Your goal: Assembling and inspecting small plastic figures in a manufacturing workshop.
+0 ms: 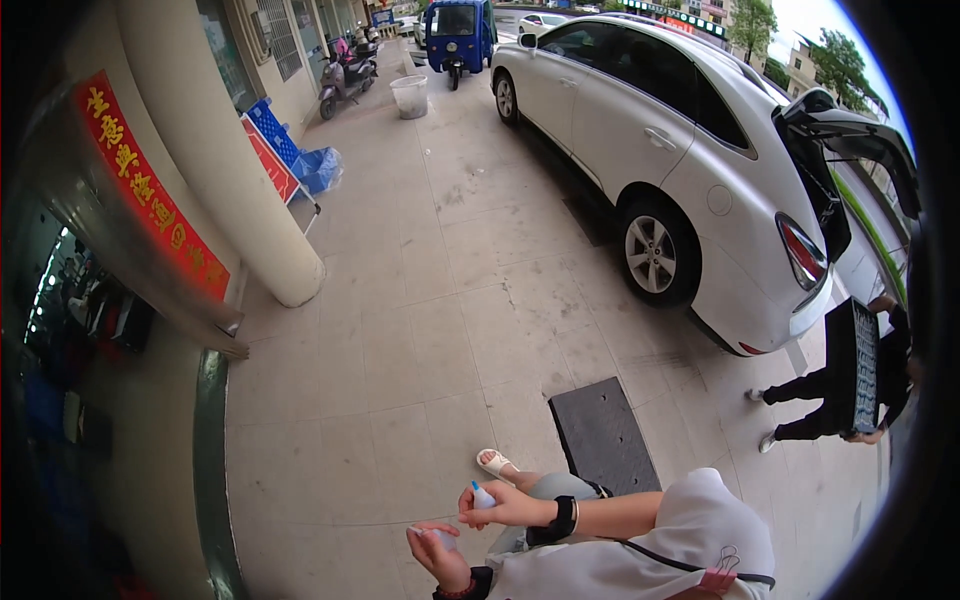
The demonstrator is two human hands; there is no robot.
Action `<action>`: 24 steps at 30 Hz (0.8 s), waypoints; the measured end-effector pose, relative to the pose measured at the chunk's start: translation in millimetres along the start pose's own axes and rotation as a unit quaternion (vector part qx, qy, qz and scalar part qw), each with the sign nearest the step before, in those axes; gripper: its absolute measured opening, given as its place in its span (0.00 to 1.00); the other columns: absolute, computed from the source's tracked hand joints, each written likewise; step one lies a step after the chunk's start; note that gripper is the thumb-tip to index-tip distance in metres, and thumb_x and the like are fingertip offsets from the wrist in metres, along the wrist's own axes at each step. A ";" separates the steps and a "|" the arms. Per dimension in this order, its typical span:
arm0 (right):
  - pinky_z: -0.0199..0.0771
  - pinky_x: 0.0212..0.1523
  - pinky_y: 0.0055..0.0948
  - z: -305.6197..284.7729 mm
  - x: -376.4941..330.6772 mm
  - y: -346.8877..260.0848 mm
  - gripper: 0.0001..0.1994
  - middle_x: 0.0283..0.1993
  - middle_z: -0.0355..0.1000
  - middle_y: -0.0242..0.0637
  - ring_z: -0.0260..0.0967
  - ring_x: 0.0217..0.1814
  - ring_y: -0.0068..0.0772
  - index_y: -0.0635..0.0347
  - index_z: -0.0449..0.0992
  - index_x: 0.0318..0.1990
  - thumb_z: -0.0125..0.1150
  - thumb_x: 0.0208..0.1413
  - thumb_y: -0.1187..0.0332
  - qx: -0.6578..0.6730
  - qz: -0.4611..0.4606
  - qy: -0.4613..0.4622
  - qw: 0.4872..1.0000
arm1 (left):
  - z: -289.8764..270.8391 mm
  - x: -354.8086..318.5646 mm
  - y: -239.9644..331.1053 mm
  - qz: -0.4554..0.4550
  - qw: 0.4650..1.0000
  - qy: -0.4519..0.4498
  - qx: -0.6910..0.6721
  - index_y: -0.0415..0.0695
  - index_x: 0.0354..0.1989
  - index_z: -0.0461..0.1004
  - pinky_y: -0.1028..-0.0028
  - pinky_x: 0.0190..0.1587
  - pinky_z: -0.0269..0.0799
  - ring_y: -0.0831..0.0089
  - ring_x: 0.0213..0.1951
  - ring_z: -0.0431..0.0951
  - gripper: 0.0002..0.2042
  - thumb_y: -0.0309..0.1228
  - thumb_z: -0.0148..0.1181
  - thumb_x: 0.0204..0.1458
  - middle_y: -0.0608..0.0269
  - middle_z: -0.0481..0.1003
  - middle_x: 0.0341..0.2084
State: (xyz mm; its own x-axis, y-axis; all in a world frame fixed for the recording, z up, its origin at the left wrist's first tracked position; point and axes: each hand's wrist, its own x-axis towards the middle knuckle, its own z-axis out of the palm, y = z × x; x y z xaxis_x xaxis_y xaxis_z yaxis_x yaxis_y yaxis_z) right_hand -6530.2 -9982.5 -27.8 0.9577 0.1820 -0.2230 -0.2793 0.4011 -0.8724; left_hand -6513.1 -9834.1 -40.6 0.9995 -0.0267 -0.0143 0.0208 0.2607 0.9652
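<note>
While we sat low on the pavement [440, 300], the largest thing before us was a white car [660, 130], parked alongside with its hatch [850, 130] raised, presumably so a person [850, 395] crouching behind it could handle a dark flat panel [865, 365]. A pale round pillar [220, 160] stood to our left, with a long red sign bearing yellow characters [150, 190] fixed slantwise on the shopfront beside it. Further back, a red board [268, 160] and a blue crate [272, 130] leaned against the wall, a blue bag [320, 168] beside them. A blue three-wheeler [458, 30], a scooter [345, 72] and a whitish bucket [410, 96] stood beyond. A dark drain cover [600, 435] lay near our sandal [495, 463].

Our right hand [510, 505] was curled shut around a small white bottle [483, 497] with a blue tip, held upright, likely to keep it from dripping. Our left hand [438, 550] was loosely closed, pinching a small pale thing [440, 538] we could not make out. A thin thread [350, 523] seemed to run leftward from the hands, held taut just above the pavement.
</note>
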 end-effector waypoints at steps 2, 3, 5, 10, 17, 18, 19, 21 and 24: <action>0.66 0.28 0.16 -12.2 22.1 -13.8 0.10 0.25 0.68 0.28 0.66 0.27 0.16 0.61 0.69 0.33 0.59 0.51 0.65 -0.011 -0.004 0.004 1.000 | 8.8 23.1 -0.2 -0.015 1.000 0.000 0.004 0.42 0.27 0.58 0.76 0.25 0.60 0.74 0.20 0.64 0.13 0.39 0.41 0.57 0.62 0.64 0.18; 0.66 0.28 0.16 -20.7 38.5 -22.9 0.09 0.25 0.69 0.29 0.66 0.26 0.16 0.61 0.68 0.33 0.59 0.52 0.65 -0.013 -0.011 0.011 1.000 | 14.4 40.0 0.7 -0.024 1.000 -0.015 -0.003 0.42 0.27 0.59 0.77 0.23 0.60 0.75 0.18 0.64 0.14 0.40 0.41 0.57 0.62 0.64 0.17; 0.66 0.27 0.17 -40.2 65.9 -43.3 0.09 0.25 0.69 0.30 0.66 0.26 0.16 0.61 0.68 0.34 0.58 0.52 0.66 -0.019 -0.014 0.013 1.000 | 33.3 70.5 6.1 -0.032 0.999 -0.023 -0.014 0.43 0.26 0.59 0.78 0.21 0.59 0.76 0.16 0.63 0.14 0.41 0.41 0.57 0.63 0.63 0.15; 0.63 0.24 0.16 -74.9 137.9 -94.2 0.07 0.23 0.68 0.29 0.66 0.24 0.17 0.59 0.67 0.33 0.54 0.54 0.65 0.009 -0.056 0.078 0.995 | 44.9 147.5 7.9 -0.027 0.998 -0.057 -0.003 0.42 0.27 0.65 0.79 0.16 0.59 0.77 0.14 0.65 0.11 0.37 0.50 0.53 0.63 0.66 0.13; 0.62 0.25 0.23 -102.8 237.8 -122.2 0.07 0.22 0.68 0.34 0.65 0.23 0.25 0.59 0.65 0.33 0.52 0.53 0.66 0.029 -0.015 0.103 0.994 | 5.0 257.4 175.6 0.288 0.761 -0.031 0.581 0.42 0.40 0.70 0.71 0.20 0.71 0.65 0.21 0.74 0.19 0.22 0.61 0.35 0.60 0.72 0.22; 0.62 0.25 0.23 -101.1 257.7 -123.1 0.07 0.22 0.68 0.34 0.65 0.23 0.25 0.59 0.64 0.33 0.52 0.53 0.66 0.011 0.002 0.100 0.995 | -2.3 273.1 201.7 0.336 0.704 -0.013 0.626 0.44 0.40 0.70 0.72 0.21 0.71 0.65 0.24 0.74 0.18 0.21 0.60 0.36 0.59 0.72 0.28; 0.62 0.25 0.23 -95.5 279.8 -121.4 0.07 0.22 0.68 0.35 0.65 0.23 0.25 0.59 0.64 0.33 0.52 0.52 0.66 -0.005 0.014 0.101 0.995 | -9.0 290.1 226.8 0.382 0.640 -0.005 0.667 0.45 0.40 0.70 0.73 0.22 0.72 0.65 0.27 0.75 0.18 0.20 0.59 0.36 0.57 0.72 0.35; 0.62 0.25 0.23 -74.9 326.3 -122.5 0.08 0.22 0.67 0.34 0.65 0.23 0.25 0.59 0.64 0.33 0.53 0.52 0.66 -0.024 0.037 0.069 0.997 | -22.0 322.3 267.1 0.451 0.489 0.002 0.747 0.46 0.37 0.71 0.75 0.25 0.73 0.64 0.34 0.75 0.13 0.22 0.56 0.39 0.58 0.67 0.45; 0.62 0.24 0.23 -34.1 392.1 -133.9 0.07 0.21 0.67 0.34 0.64 0.22 0.24 0.59 0.64 0.32 0.53 0.52 0.66 -0.050 0.049 0.022 0.997 | -14.1 336.6 286.3 0.412 0.683 0.130 0.589 0.40 0.48 0.65 0.67 0.44 0.68 0.58 0.47 0.69 0.20 0.23 0.59 0.44 0.48 0.64 0.49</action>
State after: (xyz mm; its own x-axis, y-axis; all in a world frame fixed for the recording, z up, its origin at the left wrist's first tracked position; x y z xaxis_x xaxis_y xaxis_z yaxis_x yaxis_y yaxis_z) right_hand -6115.0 -9995.4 -13.2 0.9287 0.1750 -0.3269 -0.3660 0.2917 -0.8837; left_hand -6170.4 -9754.8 227.2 0.6345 -0.1274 0.7623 -0.4302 -0.8776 0.2114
